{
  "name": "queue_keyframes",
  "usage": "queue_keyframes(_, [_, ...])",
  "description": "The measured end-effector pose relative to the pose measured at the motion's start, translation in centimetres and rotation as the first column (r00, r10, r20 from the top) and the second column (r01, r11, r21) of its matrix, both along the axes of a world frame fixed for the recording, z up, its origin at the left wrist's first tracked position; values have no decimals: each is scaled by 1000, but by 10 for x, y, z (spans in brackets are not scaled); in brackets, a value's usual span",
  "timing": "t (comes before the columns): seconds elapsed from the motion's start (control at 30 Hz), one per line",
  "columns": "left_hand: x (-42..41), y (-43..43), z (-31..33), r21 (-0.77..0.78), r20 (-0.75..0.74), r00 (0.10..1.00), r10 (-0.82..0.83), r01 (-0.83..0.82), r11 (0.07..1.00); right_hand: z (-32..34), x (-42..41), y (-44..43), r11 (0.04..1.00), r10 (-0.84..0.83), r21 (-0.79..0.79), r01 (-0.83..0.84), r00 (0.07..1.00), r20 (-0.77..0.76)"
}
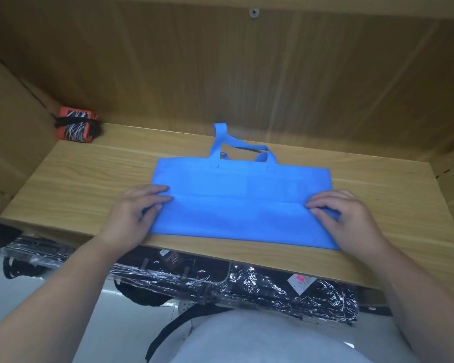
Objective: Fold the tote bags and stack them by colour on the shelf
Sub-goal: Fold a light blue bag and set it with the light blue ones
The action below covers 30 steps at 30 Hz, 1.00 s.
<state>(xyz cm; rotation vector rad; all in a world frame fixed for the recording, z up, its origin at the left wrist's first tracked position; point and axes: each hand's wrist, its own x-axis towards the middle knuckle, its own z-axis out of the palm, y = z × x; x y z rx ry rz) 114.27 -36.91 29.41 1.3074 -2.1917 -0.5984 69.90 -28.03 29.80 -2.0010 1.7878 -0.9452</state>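
— While the blue tote bag [241,203] is lying flat on the shelf [84,179], what are the hands doing?
— The left hand [139,208] is pinching its left end and the right hand [349,218] is gripping its right end. The handles [243,146] are pointing away, beyond both hands.

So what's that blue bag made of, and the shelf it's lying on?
The blue bag looks like thin non-woven synthetic fabric: matte, flat colour, crisp fold lines, pressed dot patterns where the handles join. The shelf is probably wood-grain laminate board rather than solid wood: pale, smooth, with streaky, printed-looking grain and a slight sheen.
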Motion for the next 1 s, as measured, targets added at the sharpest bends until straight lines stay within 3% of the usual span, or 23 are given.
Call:
queue_keyframes(0.07, [11, 5, 2, 110, 44, 997, -62, 57, 992, 7, -9, 6, 988, 70, 131, -82, 993, 93])
queue_keyframes(0.17, [22, 15, 3, 122, 150, 979, -140, 122, 985, 10, -24, 20, 920, 250, 310, -241, 968, 10])
queue_keyframes(0.33, [24, 28, 4, 155, 58, 994, -92, 82, 985, 11, -32, 28, 897, 311, 351, -270, 948, -66])
queue_keyframes(0.57, [17, 38, 15, 296, -215, 966, 145, -77, 952, 31, -23, 31, 972, 130, 181, -152, 984, 125])
queue_keyframes(0.73, [2, 28, 16, 346, -377, 828, 416, -291, 892, 35, -12, 20, 983, -86, 182, 35, 956, 281])
queue_keyframes(0.83, [-18, 21, 16, 274, -316, 830, 460, -384, 882, 27, -6, 11, 961, -234, 198, 196, 952, 196])
queue_keyframes(1.0, [-33, 3, 15, 85, 13, 864, 504, -503, 860, 22, 3, -1, 914, -391, 100, 393, 919, -45])
